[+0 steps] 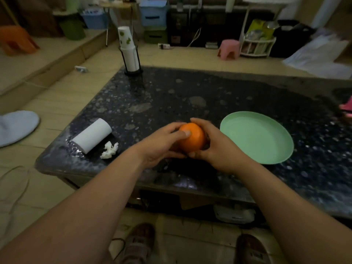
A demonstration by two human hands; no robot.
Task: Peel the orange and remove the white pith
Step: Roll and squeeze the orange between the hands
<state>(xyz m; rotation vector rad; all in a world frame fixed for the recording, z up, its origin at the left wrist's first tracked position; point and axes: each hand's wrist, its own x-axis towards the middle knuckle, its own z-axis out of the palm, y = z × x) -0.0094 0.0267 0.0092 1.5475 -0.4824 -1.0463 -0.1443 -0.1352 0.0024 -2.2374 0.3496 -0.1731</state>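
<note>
A whole orange [194, 141] with its skin intact is held above the near part of the dark speckled table [171, 100]. My left hand [162, 144] grips it from the left, the thumb lying across its front. My right hand [213, 145] cups it from the right, fingers curled over the top and under the bottom. No peel is torn that I can see. A pale green plate [264, 147] lies empty on the table just right of my hands.
A white tissue roll [92, 136] lies on its side at the table's near left, a crumpled tissue [109, 150] beside it. A stack of paper cups in a black holder [129, 54] stands at the far left edge. A pink object [346, 108] shows at the right edge.
</note>
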